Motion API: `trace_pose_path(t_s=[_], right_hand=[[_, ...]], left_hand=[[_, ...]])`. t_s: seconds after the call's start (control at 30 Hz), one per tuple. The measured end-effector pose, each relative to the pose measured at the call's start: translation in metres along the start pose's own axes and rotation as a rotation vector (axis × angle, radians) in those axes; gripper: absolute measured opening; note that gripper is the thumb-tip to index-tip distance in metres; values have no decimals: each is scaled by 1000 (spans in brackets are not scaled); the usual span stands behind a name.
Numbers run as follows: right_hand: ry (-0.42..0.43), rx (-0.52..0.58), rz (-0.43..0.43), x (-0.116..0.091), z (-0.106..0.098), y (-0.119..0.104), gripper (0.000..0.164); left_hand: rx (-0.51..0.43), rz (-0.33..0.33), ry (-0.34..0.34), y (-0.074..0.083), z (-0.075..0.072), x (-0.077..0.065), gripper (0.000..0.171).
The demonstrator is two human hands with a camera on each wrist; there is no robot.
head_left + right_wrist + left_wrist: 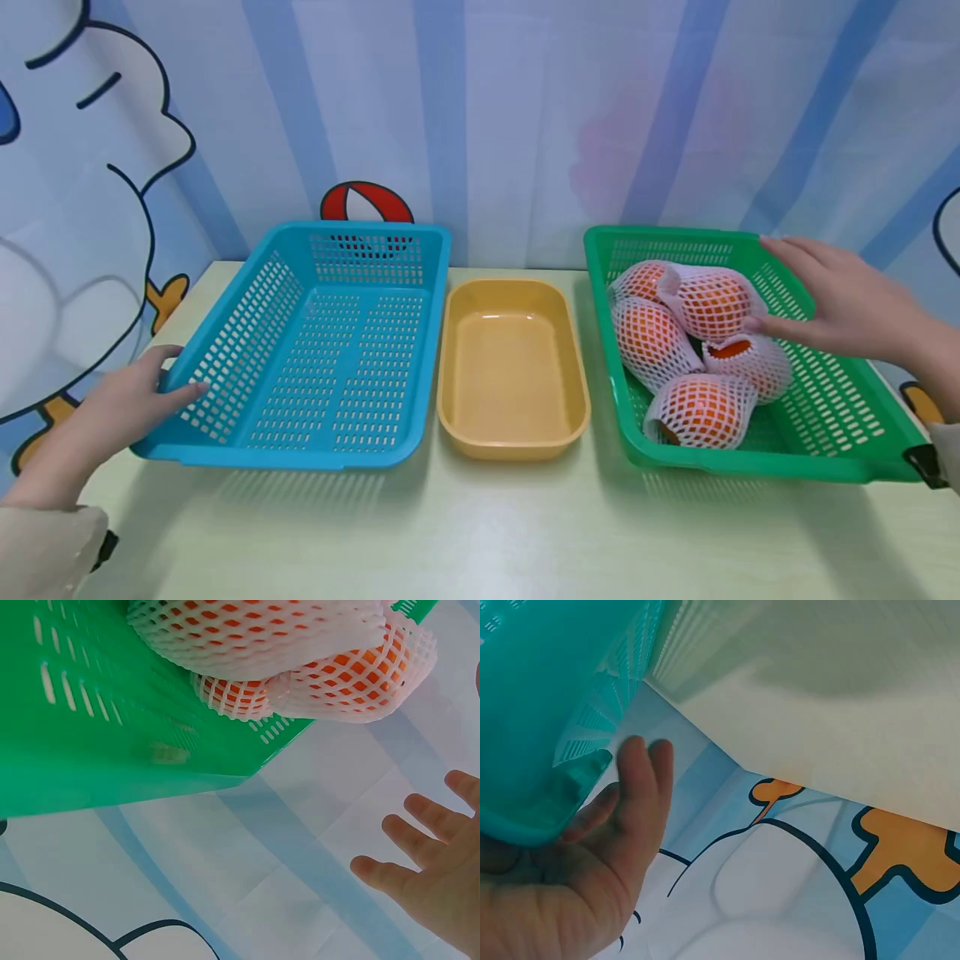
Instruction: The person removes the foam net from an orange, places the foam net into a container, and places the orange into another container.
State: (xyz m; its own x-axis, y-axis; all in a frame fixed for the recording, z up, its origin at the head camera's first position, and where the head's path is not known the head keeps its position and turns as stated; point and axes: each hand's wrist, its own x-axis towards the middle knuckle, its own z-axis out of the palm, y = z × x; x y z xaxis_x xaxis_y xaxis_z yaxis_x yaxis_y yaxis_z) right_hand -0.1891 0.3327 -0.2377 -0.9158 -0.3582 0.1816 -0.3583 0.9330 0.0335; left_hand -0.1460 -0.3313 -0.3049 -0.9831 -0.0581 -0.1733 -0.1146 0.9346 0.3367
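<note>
My left hand (123, 408) is at the left rim of a blue perforated basket (348, 371), its thumb reaching over the rim and its fingers outside. In the left wrist view, the fingers (641, 787) extend loosely beside the basket's corner. My right hand (847, 304) hovers over the right side of a green perforated basket (847, 417), fingers spread and holding nothing. Inside the green basket lie several round orange fruits (708, 304) in white foam net sleeves. The right wrist view shows the fingers straight, apart from the netted fruits (352, 682).
Between the two baskets stands a shallow yellow tray (513, 367) with nothing in it. All three rest on a pale table (480, 533). Behind is a blue-striped curtain (510, 133) with cartoon figures.
</note>
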Motion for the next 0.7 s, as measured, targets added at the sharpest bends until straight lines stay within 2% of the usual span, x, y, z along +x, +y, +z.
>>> trace_pose_path(t_s=[0.17, 0.33, 0.7], right_hand=[[-22, 9, 0, 6, -1, 1, 97], [-57, 23, 12, 11, -2, 2, 96], [-129, 62, 33, 24, 1, 11, 98]], left_hand=[[-36, -47, -48, -1, 2, 1, 75], [-67, -72, -68, -1, 3, 2, 72], [-144, -68, -125, -4, 1, 4, 53]])
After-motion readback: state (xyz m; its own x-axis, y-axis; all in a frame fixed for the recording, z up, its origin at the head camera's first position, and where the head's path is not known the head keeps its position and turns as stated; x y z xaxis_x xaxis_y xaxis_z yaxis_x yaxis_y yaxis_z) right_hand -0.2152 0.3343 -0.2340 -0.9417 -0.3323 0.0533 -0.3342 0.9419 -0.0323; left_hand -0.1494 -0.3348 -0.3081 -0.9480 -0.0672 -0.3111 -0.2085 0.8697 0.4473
